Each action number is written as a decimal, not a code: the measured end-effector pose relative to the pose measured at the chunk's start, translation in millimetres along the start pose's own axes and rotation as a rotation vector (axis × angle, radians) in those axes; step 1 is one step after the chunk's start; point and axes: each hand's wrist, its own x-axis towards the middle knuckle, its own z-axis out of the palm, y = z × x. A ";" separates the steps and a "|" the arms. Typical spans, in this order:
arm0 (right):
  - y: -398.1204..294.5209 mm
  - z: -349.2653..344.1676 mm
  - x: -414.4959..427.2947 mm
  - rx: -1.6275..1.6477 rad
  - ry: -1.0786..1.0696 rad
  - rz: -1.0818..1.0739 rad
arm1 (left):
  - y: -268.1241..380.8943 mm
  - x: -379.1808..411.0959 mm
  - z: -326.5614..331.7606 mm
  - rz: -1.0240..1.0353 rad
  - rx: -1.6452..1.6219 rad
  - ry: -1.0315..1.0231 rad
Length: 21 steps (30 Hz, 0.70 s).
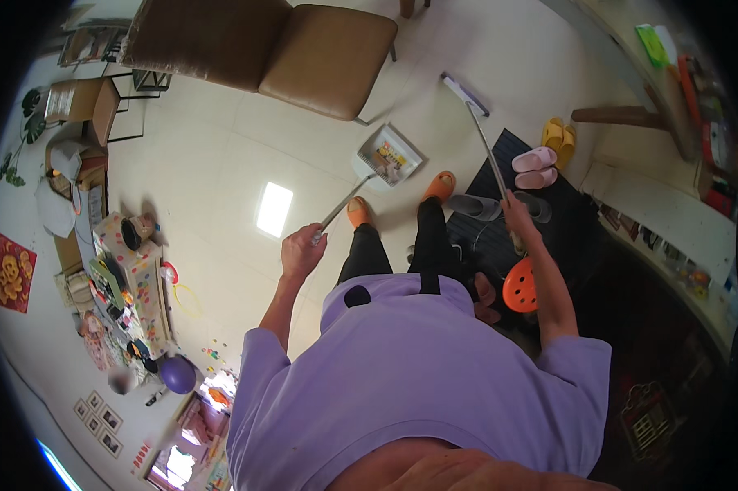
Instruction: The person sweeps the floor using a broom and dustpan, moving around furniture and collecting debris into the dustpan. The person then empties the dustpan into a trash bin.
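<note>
My left hand is closed around the metal handle of a long-handled dustpan. The white, toothed pan rests on the tiled floor ahead of my feet, with a colourful printed piece and some greyish-pink litter inside. My right hand grips the pole of a broom. Its narrow white and purple head touches the floor beyond the dustpan, to the right and apart from it. Orange slippers are on my feet, just behind the pan.
A brown upholstered chair stands ahead. On the right are a dark mat, grey slippers, pink slippers, yellow slippers and a white cabinet. To the left are a dotted box, a purple ball and small scattered pieces.
</note>
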 end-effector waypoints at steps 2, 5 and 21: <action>-10.7 37.4 -6.7 -0.020 -0.001 -0.005 | -14.3 -5.2 -1.8 -0.002 -0.002 -0.009; -62.0 82.2 -60.7 0.060 -0.172 0.166 | -31.1 -5.8 2.5 0.042 0.011 -0.042; -114.6 139.0 -213.4 0.520 0.001 0.431 | -67.0 -3.5 -17.0 0.149 0.094 -0.162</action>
